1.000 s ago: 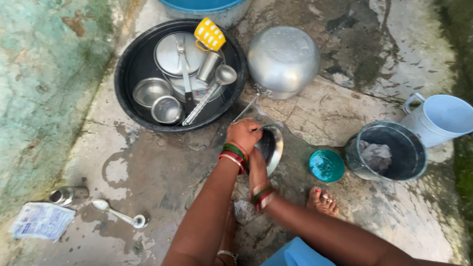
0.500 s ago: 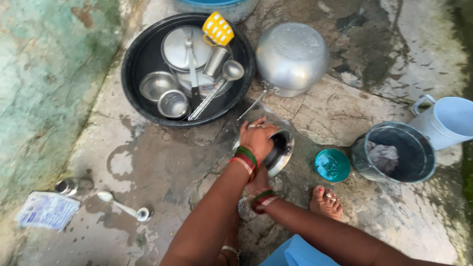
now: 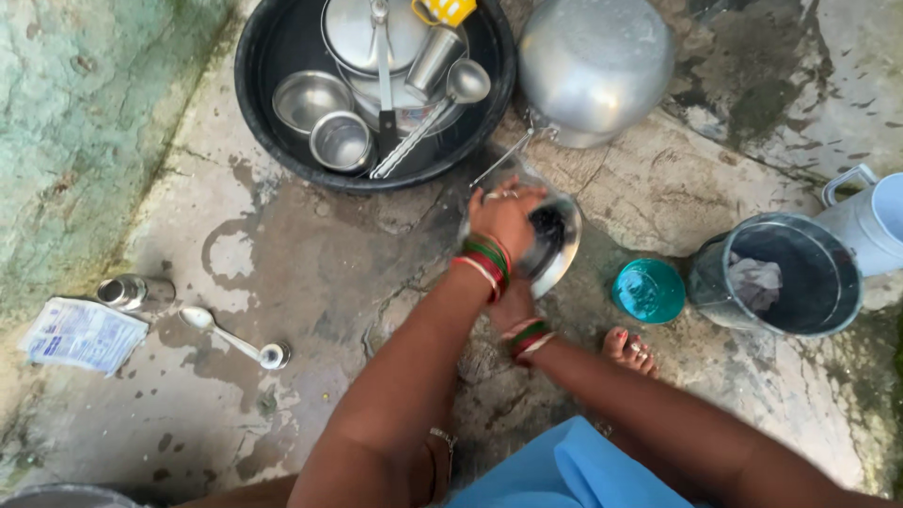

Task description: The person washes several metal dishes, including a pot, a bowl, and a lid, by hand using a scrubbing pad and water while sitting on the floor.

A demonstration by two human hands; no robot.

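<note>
Since a moment ago the left hand (image 3: 508, 218) has slid from the near edge of the small steel bowl (image 3: 550, 246) onto its rim, and the bowl looks tipped a little further toward the black tub (image 3: 273, 113). That hand now lies over the bowl's left side, its fingers curled and pressed against the metal, bangles bunched at the wrist. The right hand (image 3: 513, 309) sits under the bowl's near edge, mostly hidden by the left wrist, so I cannot tell how its fingers are set.

The bowl sits on the wet stone floor (image 3: 310, 282), just below the tub and touching nothing else that I can see. Inside the tub are steel bowls, a lidded pot, a tumbler and a ladle (image 3: 428, 118). An upturned aluminium pot (image 3: 593, 66) stands just right of the tub. Further right of it, beyond the bowl, lie a teal lid (image 3: 649, 290), a grey bucket (image 3: 776, 277) holding a cloth, and a pale jug (image 3: 870, 230). Well left of the tub's near side lie a spoon (image 3: 230, 339), a small steel cup (image 3: 132, 292) and a paper sachet (image 3: 80, 334).
</note>
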